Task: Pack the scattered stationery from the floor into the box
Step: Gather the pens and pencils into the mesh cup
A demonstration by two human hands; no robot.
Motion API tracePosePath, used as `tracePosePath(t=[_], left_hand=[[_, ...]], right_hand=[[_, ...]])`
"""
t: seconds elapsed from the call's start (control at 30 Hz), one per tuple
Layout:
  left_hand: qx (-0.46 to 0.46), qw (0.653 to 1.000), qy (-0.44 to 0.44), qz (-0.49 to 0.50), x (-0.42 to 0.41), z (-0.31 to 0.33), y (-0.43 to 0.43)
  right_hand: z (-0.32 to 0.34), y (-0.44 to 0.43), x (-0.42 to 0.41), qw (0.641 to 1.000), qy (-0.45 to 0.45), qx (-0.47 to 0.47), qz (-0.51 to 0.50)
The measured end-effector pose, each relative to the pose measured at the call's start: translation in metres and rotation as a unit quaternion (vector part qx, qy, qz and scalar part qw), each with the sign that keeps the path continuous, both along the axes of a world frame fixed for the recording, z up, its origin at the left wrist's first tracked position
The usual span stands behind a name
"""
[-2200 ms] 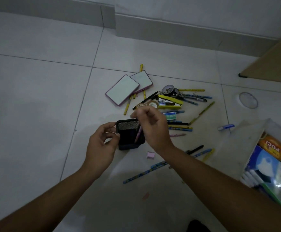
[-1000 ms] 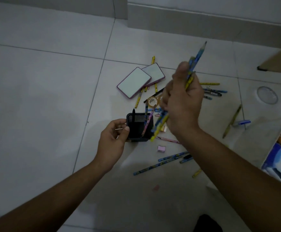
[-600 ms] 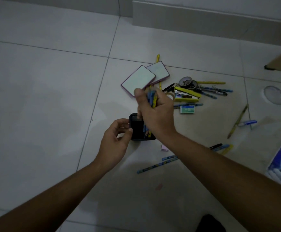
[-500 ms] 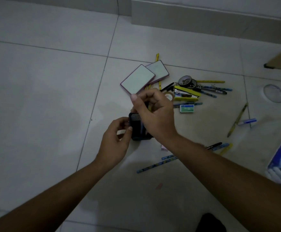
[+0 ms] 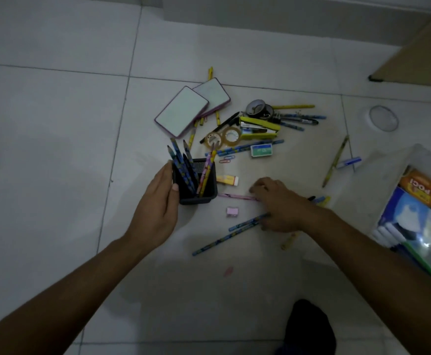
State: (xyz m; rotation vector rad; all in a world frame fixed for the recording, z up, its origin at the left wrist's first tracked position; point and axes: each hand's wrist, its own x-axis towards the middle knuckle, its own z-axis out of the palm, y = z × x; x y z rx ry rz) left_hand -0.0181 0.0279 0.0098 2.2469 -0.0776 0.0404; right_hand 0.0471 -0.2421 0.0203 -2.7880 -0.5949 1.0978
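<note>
Home room: tiled floor (image 5: pixel 55 149), skirting (image 5: pixel 286 19).

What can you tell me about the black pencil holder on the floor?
The holder is a small, square, black cup that looks like metal mesh with a solid rim at its base. It stands upright on the tiled floor, just left of a yellow eraser. Several pencils stand in it, tips up, mostly dark blue on the left, with a pink and a yellow one leaning right. The left hand steadies its left side, thumb against the wall. The right hand is off it.
</note>
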Motion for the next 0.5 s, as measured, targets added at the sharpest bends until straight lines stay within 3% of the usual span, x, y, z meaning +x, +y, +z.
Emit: tracePosePath(t=[0.07,0.23,0.5], left_hand=[[-0.019,1.000,0.006,-0.001,0.000,-0.003,0.000],[-0.007,1.000,0.010,-0.010,-0.005,-0.009,-0.003],[0.016,1.000,-0.016,-0.006,-0.007,-0.008,-0.012]], right_hand=[[-0.007,-0.008,-0.015,0.993,-0.043,-0.055,0.093],[-0.015,-0.011,-0.028,0.973,-0.110,-0.061,0.193],[-0.019,-0.015,-0.024,0.942,-0.071,-0.042,0.324]])
